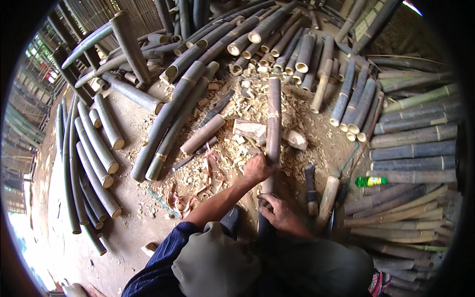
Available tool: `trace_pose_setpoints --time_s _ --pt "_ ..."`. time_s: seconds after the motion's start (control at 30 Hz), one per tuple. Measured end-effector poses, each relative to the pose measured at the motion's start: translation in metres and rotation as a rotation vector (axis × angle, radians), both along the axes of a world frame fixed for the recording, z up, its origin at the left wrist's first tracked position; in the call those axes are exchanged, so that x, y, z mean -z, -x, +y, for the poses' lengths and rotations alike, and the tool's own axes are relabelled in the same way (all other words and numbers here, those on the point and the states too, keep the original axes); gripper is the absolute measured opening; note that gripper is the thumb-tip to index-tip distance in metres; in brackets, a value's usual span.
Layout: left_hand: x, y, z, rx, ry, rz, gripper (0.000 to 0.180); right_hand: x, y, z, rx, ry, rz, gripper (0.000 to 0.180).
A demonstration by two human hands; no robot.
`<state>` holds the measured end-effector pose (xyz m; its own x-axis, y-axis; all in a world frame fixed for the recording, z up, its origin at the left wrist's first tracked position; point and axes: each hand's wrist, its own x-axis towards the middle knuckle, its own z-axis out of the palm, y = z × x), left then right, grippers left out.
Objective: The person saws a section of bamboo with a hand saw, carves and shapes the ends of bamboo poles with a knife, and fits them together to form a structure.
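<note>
A bamboo pole (273, 111) runs away from me along the middle of the view, its near end between my legs. My left hand (258, 167) is closed in a fist against the pole's left side; what its fingers hold is hidden. Nearer to me, my right hand (279, 214) is curled over the pole's near part, the thumb lying across it. Beyond my left hand are a pale wood block (250, 129) and a short bamboo piece (203, 134). Another wood block (295, 139) lies right of the pole. A broad-bladed knife (310, 188) rests near my right hand.
Wood shavings (232, 158) cover the ground around the pole. Cut bamboo lengths (96, 143) lie at the left, with two long poles (173, 123) nearer the middle. More bamboo (415, 133) is stacked at the right, where a green bottle (371, 181) lies. A cut bamboo heap (267, 34) stands far ahead.
</note>
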<state>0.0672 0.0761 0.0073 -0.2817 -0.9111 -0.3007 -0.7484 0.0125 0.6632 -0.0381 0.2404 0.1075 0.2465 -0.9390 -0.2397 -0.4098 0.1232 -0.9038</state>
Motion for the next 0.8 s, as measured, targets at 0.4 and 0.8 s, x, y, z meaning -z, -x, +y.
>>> trace_pose_setpoints --time_s 0.4,0.8 --pt "0.016 -0.163 -0.245 -0.164 0.056 -0.518 0.059 0.037 -0.002 -0.038 -0.011 -0.126 -0.023 0.045" --pt "-0.107 -0.107 -0.154 -0.069 0.031 0.471 0.042 0.011 0.045 -0.164 0.399 -0.250 -0.578 0.067"
